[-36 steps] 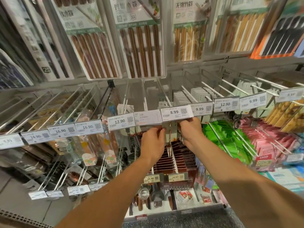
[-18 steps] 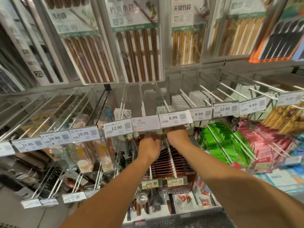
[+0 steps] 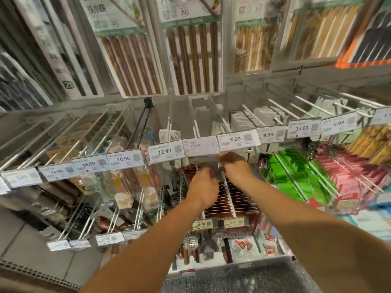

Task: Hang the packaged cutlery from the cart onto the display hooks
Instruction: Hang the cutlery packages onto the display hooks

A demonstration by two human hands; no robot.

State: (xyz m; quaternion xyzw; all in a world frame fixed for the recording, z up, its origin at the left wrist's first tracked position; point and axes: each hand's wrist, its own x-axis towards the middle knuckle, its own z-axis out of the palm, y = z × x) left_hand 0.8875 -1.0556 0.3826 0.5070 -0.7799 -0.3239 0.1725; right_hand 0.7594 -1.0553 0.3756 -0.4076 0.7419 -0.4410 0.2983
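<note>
Clear cutlery pkg (image 3: 208,163) is held up just under the 8.99 price tag (image 3: 238,140) by left hand (image 3: 202,187) & right hand (image 3: 234,167), fingers pinching its top edges, prob. to line its hole up w/ the hook; hook tip hidden.

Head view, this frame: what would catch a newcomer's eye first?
Two bare forearms reach up the middle of the picture, and the left hand and right hand meet on a clear pack just under the row of white price tags. Above hang large packs of brown chopsticks. At right, bright green packets and pink packets hang on hooks.
</note>
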